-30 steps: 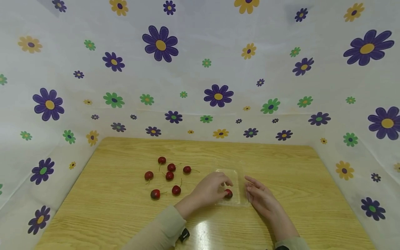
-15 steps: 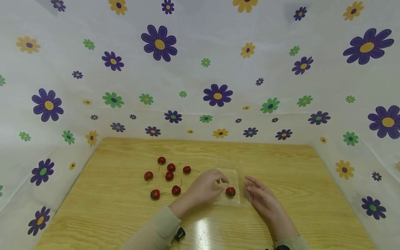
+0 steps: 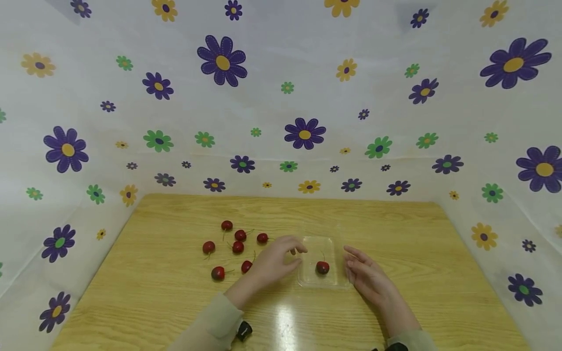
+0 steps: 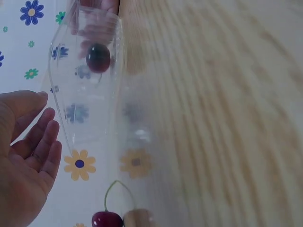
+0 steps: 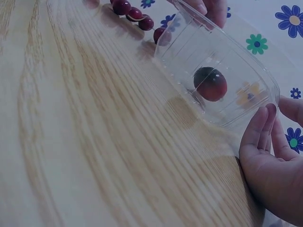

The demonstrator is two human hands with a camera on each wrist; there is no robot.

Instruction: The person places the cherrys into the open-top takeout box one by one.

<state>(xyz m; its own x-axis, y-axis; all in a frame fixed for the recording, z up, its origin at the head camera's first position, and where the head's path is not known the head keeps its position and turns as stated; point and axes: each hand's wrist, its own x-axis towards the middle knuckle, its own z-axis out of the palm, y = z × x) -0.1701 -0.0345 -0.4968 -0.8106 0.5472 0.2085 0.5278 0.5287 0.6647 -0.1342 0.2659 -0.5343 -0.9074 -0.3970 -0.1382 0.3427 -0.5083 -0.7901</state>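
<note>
A clear plastic container [image 3: 303,282] stands on the table with one dark red cherry [image 3: 322,267] inside, its stem upward. My left hand [image 3: 274,263] is just left of the container, fingers loosely bent and holding nothing; the left wrist view shows this hand [image 4: 26,156] apart from the container's wall. At the container's right side is my right hand [image 3: 373,282], fingers fairly straight. In the right wrist view its fingertips [image 5: 260,118] touch the container's end. Several loose cherries [image 3: 238,247] with stems lie left of the container; my left hand partly hides one [image 3: 247,266].
The wooden table [image 3: 167,312] is bounded at the back and both sides by a white sheet [image 3: 263,97] printed with flowers. A black strap piece [image 3: 244,331] shows at the left sleeve's cuff.
My left hand has let go of the cherry and drawn back leftward out of the container. The cherry now sits inside by itself. My right hand has stayed at the container's right side.
</note>
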